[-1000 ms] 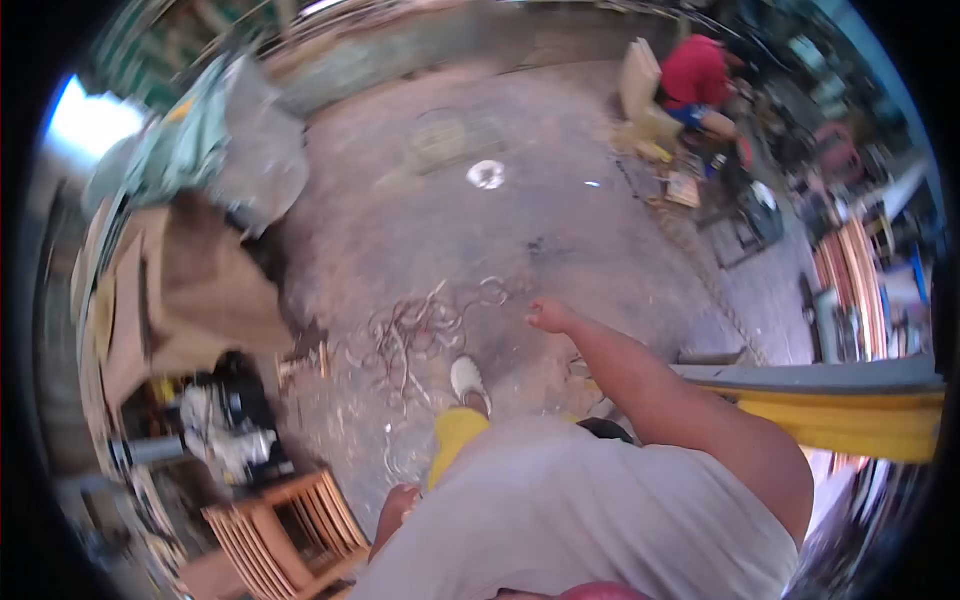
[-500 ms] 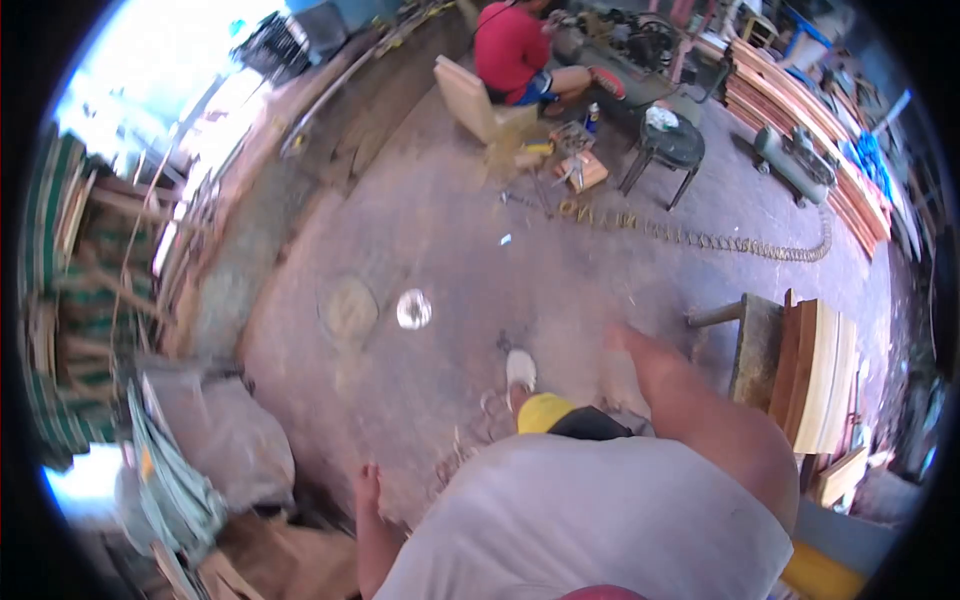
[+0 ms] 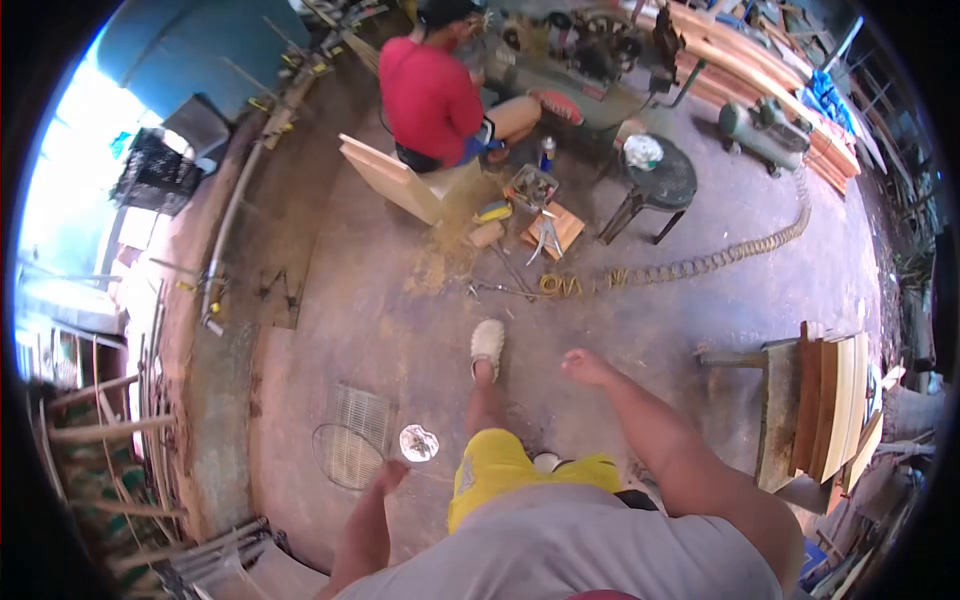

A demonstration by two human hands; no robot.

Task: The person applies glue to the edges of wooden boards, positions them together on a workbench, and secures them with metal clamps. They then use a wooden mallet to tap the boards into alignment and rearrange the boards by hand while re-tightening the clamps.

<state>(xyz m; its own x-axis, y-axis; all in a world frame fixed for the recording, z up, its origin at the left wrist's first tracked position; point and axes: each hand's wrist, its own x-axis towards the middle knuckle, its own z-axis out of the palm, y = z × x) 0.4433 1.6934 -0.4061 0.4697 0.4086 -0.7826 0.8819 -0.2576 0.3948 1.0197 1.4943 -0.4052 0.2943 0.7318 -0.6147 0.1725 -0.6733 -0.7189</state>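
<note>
My left hand hangs low beside the body, fingers loosely apart with nothing visible in them. Close to it on the floor are a shiny round foil-like piece and a wire fan-guard-like grille; the hand appears above them rather than touching. My right hand swings out in front, its fingers curled in and no object showing. One foot in a pale clog is stepped forward between the two hands.
A person in a red shirt sits ahead beside a wooden panel. Near them are pliers on a wood block, a hammer, a stool and a coiled hose. Stacked boards stand at right.
I have moved forward: the seated person, tools and hose are nearer, the foil-like piece lower in view. My right hand has come clearly into sight; my left has shifted slightly right in view.
</note>
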